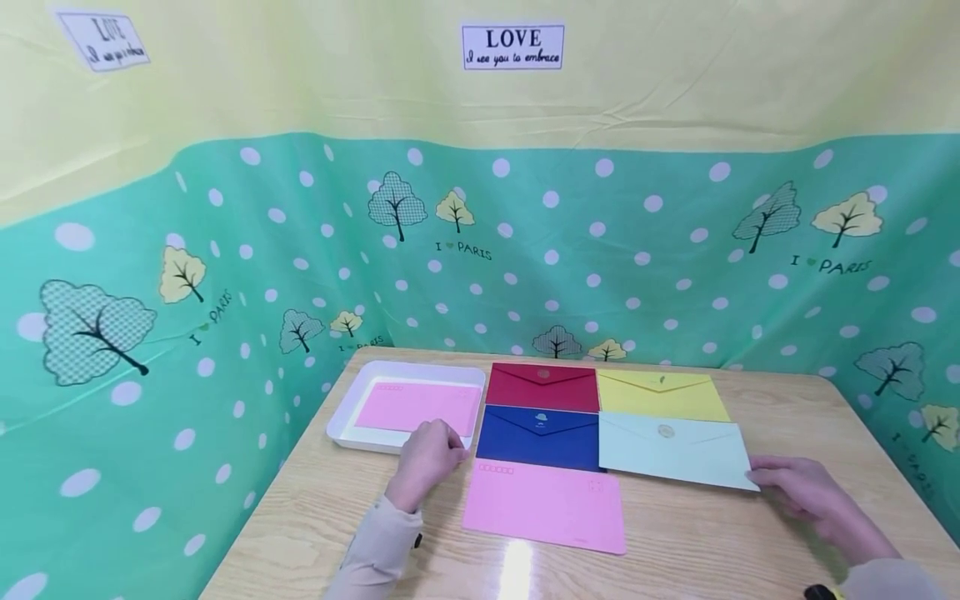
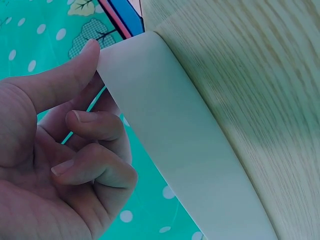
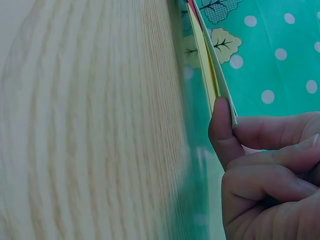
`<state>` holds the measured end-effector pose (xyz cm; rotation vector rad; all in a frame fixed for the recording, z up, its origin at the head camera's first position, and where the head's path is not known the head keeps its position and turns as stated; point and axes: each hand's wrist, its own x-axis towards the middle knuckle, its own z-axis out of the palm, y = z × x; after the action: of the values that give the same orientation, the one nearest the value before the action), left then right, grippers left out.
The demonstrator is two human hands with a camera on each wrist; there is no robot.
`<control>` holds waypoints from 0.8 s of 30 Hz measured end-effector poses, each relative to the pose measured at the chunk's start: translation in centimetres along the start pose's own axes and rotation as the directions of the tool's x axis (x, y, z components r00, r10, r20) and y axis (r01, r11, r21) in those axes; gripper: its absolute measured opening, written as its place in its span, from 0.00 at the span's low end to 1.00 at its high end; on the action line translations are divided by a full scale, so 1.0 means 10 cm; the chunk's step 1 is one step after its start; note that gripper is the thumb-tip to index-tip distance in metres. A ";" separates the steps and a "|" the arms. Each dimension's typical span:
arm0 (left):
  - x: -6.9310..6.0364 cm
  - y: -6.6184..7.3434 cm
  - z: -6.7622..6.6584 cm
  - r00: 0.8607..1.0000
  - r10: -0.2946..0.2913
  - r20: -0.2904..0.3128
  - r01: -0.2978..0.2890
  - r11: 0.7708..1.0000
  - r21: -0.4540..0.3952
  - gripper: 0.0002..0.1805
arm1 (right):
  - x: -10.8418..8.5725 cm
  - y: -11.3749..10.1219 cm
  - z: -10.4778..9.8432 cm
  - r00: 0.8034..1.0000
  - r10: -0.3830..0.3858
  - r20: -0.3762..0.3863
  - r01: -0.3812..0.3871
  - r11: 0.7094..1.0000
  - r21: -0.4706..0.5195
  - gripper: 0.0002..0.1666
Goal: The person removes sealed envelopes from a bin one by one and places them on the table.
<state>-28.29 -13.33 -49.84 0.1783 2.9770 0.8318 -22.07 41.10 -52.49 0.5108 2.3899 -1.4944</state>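
My left hand [image 1: 429,460] is at the front right corner of a white tray [image 1: 351,437], thumb and forefinger pinching its rim. The other fingers [image 2: 97,167] curl loosely beside the tray wall in the left wrist view. A pink envelope [image 1: 416,406] lies inside the tray. On the right, my right hand [image 1: 806,492] pinches the near right corner of a pale mint envelope [image 1: 671,450] with a round seal. That corner is raised off the table in the right wrist view, where the envelope's edge [image 3: 225,90] shows between thumb and finger.
Beside the mint envelope lies a navy envelope [image 1: 536,442]. Behind them are a red envelope [image 1: 543,387] and a yellow envelope [image 1: 663,396]. Another pink envelope [image 1: 543,507] lies in front, on the wooden table [image 1: 690,542]. A dotted green curtain [image 1: 551,250] hangs around the table.
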 end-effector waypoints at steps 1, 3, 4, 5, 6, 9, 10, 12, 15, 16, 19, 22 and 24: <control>0.00 0.00 0.00 1.000 -0.001 0.001 0.001 1.000 -0.001 0.06 | 0.00 0.00 -0.01 1.000 -0.002 0.004 0.002 1.000 0.002 0.36; -0.01 0.00 0.00 1.000 -0.001 0.001 0.001 1.000 -0.001 0.05 | 0.00 0.01 -0.02 1.000 -0.004 0.009 0.004 1.000 0.005 0.36; -0.01 0.00 0.00 1.000 -0.001 0.002 0.001 1.000 -0.003 0.05 | 0.00 0.01 -0.03 1.000 0.001 0.010 -0.001 1.000 0.009 0.36; -0.01 0.00 -0.01 1.000 0.000 0.002 0.000 1.000 -0.003 0.05 | 0.00 0.01 -0.03 1.000 0.003 0.012 -0.003 1.000 0.010 0.36; -0.02 0.00 -0.01 1.000 0.000 0.002 0.000 1.000 -0.004 0.05 | 0.00 0.01 -0.04 1.000 0.005 0.015 -0.005 1.000 0.008 0.36; -0.02 0.01 -0.01 1.000 0.000 0.001 0.000 1.000 -0.006 0.05 | 0.01 0.02 -0.05 1.000 0.023 0.012 -0.023 1.000 0.004 0.37; -0.02 0.01 -0.01 1.000 0.000 0.001 0.000 1.000 -0.005 0.05 | 0.02 0.03 -0.05 1.000 0.025 0.012 -0.025 1.000 0.000 0.37; -0.02 0.01 -0.02 1.000 -0.001 0.001 0.001 1.000 -0.004 0.05 | 0.03 0.03 -0.06 1.000 0.027 0.012 -0.027 1.000 -0.005 0.37; -0.02 0.01 -0.02 1.000 -0.002 0.001 0.002 1.000 -0.002 0.05 | 0.04 0.04 -0.06 0.999 0.032 0.010 -0.031 0.999 -0.009 0.37; -0.02 0.01 -0.02 1.000 -0.004 0.002 0.004 1.000 -0.001 0.05 | 0.04 0.05 -0.07 0.999 0.033 0.009 -0.033 0.999 -0.009 0.37; -0.02 0.02 -0.02 1.000 -0.014 0.005 0.014 1.000 -0.001 0.05 | 0.04 0.05 -0.07 0.999 0.032 0.002 -0.032 0.999 -0.009 0.37; -0.01 0.02 -0.02 1.000 -0.020 0.007 0.020 1.000 -0.001 0.05 | 0.05 0.05 -0.07 0.999 0.035 -0.007 -0.035 0.999 -0.011 0.37; -0.01 0.01 -0.01 1.000 -0.016 0.004 0.016 1.000 -0.001 0.05 | 0.05 0.05 -0.07 0.999 0.036 -0.010 -0.036 0.999 -0.011 0.37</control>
<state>-28.22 -13.27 -49.68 0.1558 2.9708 0.8299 -22.29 42.02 -52.77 0.5566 2.3824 -1.4661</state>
